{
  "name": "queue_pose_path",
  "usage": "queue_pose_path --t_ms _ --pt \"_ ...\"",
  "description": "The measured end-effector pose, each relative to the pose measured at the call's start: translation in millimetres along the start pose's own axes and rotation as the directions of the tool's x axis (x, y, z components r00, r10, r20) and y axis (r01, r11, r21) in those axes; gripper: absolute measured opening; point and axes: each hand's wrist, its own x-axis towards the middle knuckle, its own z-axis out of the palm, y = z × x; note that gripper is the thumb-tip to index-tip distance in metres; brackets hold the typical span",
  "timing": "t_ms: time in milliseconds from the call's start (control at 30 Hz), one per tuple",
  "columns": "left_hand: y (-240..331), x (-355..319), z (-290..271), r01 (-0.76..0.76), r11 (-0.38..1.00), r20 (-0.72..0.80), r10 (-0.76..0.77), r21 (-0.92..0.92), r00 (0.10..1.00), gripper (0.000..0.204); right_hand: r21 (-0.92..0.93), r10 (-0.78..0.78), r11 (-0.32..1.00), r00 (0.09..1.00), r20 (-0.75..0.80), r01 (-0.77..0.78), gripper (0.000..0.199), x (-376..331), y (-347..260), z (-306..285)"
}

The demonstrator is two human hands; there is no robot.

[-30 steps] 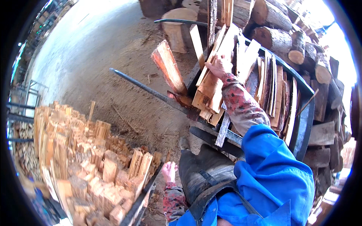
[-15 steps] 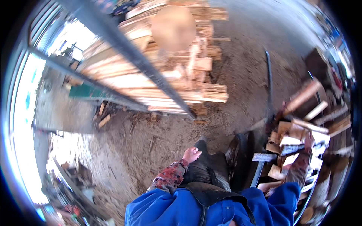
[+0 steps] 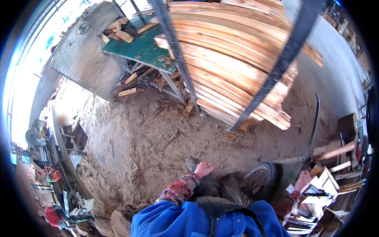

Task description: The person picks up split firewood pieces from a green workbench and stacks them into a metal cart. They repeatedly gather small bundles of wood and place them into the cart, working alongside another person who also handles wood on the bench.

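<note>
My left hand [image 3: 204, 169] hangs in front of my body, its fingers curled in loosely with nothing visible in them. On the right, my right hand [image 3: 303, 179] is at the near-left side of a heap of split and sawn wood pieces [image 3: 320, 193]. It touches or hovers just over them; blur and the wood hide its fingertips, so I cannot tell whether it grips a piece. A spoked wheel with a dark tyre [image 3: 261, 177] stands between my legs and the wood heap.
Long sawn boards [image 3: 225, 51] are stacked ahead between dark metal posts [image 3: 272, 75]. A green table [image 3: 138, 47] stands left of them. A curved dark bar [image 3: 314, 126] rises at the right. Tools and a red item [image 3: 51, 215] lie far left, beside the dirt floor [image 3: 150, 134].
The view has swung left, showing more of the green table. My right hand has drawn back from deeper over the wood heap to its near-left side. My left hand stays loosely curled.
</note>
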Motion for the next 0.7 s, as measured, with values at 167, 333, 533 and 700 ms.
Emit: queue_pose_path --t_ms 167,333,533,700 --pt "-34 -5 -97 0.06 0.973 -0.059 -0.075 -0.225 0.995 0.021 0.37 -0.227 0.921 0.94 0.255 0.122 0.023 -124 -225 87" --pt "-83 -37 -215 -0.076 0.864 -0.236 -0.05 -0.497 0.97 0.026 0.495 -0.493 0.833 0.739 0.46 0.247 0.022 -217 -365 186" --pt "-139 -54 -320 -0.183 0.758 -0.454 -0.163 -0.626 0.876 0.027 0.525 -0.682 0.731 0.493 0.54 0.436 0.021 -244 -525 227" --pt "-134 -44 -379 -0.273 0.669 -0.52 -0.199 -0.692 0.831 0.025 0.574 -0.714 0.699 0.465 0.524 0.426 0.022 -238 -618 281"
